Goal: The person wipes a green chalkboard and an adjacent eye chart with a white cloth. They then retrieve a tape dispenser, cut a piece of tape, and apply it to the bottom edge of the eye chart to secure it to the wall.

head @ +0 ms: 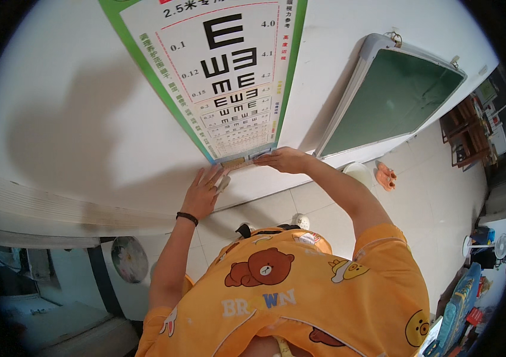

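An eye chart with a green border [239,80] hangs flat on the white wall in front of me, its narrow-looking lower edge near my hands. My left hand [201,189], with rings and a dark bracelet, lies by the chart's lower left corner, fingers spread. A small pale item [223,184] shows beside its thumb; whether the hand grips it cannot be told. My right hand [283,160] rests with its fingertips on the chart's lower right edge, palm side hidden.
To the right a green board with a metal frame [396,102] hangs on the wall. Below it are a whitish bin [358,173] and orange slippers [386,176] on the tiled floor. Wooden furniture [467,129] stands farther right. A round flower picture [129,259] is at the left.
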`<state>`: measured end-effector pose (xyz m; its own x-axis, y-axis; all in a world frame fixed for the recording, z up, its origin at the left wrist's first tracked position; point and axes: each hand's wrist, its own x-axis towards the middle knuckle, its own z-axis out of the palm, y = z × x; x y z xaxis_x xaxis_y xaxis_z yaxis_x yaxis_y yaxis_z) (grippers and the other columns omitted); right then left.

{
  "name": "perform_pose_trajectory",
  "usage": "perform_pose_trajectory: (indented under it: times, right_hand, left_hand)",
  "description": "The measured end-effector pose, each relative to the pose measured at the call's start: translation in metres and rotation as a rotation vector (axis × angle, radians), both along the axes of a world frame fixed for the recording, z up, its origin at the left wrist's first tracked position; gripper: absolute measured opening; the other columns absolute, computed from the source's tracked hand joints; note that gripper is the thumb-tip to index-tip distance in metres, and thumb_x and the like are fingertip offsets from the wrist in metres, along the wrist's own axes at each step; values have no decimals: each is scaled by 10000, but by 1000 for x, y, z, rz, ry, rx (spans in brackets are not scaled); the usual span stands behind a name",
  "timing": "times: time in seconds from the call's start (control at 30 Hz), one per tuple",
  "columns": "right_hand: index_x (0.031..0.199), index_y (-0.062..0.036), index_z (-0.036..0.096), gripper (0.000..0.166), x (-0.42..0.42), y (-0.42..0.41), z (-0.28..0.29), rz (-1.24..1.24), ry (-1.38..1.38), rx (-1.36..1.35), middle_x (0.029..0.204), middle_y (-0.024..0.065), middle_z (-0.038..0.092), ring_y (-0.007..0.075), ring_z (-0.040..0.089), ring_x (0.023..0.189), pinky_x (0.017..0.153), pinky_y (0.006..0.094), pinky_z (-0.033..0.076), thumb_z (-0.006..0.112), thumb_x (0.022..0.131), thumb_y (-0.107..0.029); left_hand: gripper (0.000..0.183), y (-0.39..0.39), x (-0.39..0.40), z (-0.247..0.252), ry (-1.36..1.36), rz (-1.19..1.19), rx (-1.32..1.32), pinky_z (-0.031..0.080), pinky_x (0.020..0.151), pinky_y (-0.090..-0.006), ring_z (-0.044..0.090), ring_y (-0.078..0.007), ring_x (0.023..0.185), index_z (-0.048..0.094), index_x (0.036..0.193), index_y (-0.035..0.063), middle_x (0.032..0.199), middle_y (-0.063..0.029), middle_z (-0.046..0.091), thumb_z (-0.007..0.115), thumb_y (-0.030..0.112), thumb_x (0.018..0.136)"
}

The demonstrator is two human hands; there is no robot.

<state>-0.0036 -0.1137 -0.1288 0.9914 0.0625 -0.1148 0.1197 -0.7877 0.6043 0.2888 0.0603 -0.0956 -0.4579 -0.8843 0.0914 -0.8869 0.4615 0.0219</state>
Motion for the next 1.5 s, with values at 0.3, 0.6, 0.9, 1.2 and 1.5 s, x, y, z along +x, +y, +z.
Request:
perform_pose_trajectory:
  times: [0.3, 0.6, 0.9, 1.2, 1.5]
  right_hand:
    - [1425, -68, 355, 537, 50, 26, 18, 21, -45, -165, 1517, -22, 280, 110, 208, 1405, 1184, 292, 123, 416, 909, -205]
    - [1450, -155, 316, 520, 47, 27, -9, -125, -146, -144, 1535, -73, 222, 59, 139, 1414, 1189, 302, 33, 351, 943, -267]
    - [1490, -207, 189, 607, 68, 43, -15, -170, -132, -196, 1547, -125, 140, 55, 80, 1417, 1187, 307, 0, 380, 941, -382]
    - [1444, -226, 315, 643, 6, 20, 31, -262, -334, 321, 1495, -119, 274, 11, 271, 1342, 1160, 264, 176, 580, 871, -352]
    - [1426, -291, 347, 551, 2, 12, 242, -263, -638, 51, 1484, -35, 343, 157, 339, 1351, 1124, 382, 251, 280, 943, -549]
  left_hand:
    - [490, 0, 12, -22, -197, -72, 32, 141, 1173, -425, 184, -199, 1418, 499, 1330, 165, 1453, -58, 395, 559, 147, 844]
    - [381, 11, 25, -27, -179, -41, 72, 132, 1170, -430, 205, -239, 1411, 589, 1211, 77, 1427, -109, 421, 554, 160, 841]
    - [203, 35, 7, -24, 467, 10, -25, 316, 1096, -430, 365, -268, 1312, 619, 963, 7, 1270, -133, 525, 632, 63, 768]
    - [95, -2, -31, 10, 193, -62, -97, 194, 1138, -464, 249, -211, 1391, 659, 755, 32, 1456, -84, 384, 637, 116, 795]
    - [98, 7, -10, 2, 105, 28, 13, 172, 1148, -471, 253, -197, 1391, 681, 753, 33, 1445, -103, 399, 633, 108, 792]
